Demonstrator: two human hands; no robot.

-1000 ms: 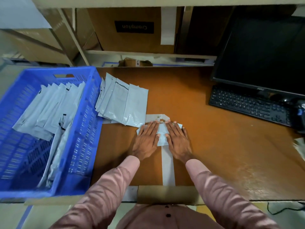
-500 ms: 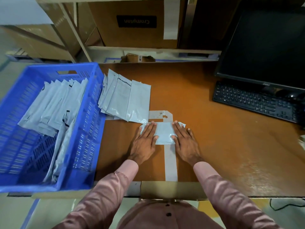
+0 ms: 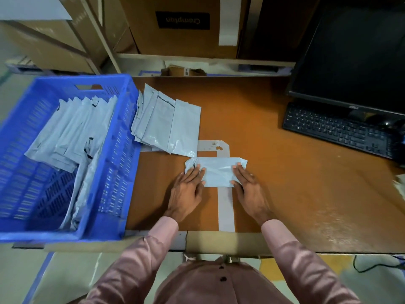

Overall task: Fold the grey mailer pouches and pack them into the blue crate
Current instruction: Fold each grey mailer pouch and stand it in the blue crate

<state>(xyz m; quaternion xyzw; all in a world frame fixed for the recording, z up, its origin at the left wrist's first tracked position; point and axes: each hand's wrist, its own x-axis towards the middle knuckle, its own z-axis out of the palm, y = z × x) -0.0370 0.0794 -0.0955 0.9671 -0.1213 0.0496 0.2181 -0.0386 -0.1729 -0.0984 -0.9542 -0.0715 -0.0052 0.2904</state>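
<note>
Pressing flat on a folded grey plastic mailer pouch [image 3: 217, 172], both hands lie palm down on the brown tabletop [image 3: 285, 183] with fingers straight and together. The left hand [image 3: 186, 191] covers the pouch's left end, and the right hand [image 3: 249, 189] covers its right end; neither curls round it, and the pouch's middle shows bare between them. The pouch lies crosswise over a strip of pale tape [image 3: 225, 209] stuck to the tabletop, which runs from the near edge up to a torn patch just behind the pouch. Pink long sleeves [image 3: 140, 260] cover both forearms. Just behind and left of the pouch, a fanned stack of unfolded grey mailer pouches [image 3: 166, 123] lies on the tabletop, its left edge leaning against the wall of a blue slotted plastic crate [image 3: 118, 167]. Inside the crate, more grey pouches [image 3: 70, 132] lie overlapped in a row, with a few standing on edge against the right wall. At the far right stand a black keyboard [image 3: 337, 130] and a dark computer monitor [image 3: 355, 58]. Brown cardboard boxes [image 3: 182, 25] sit on a shelf behind the tabletop.
</note>
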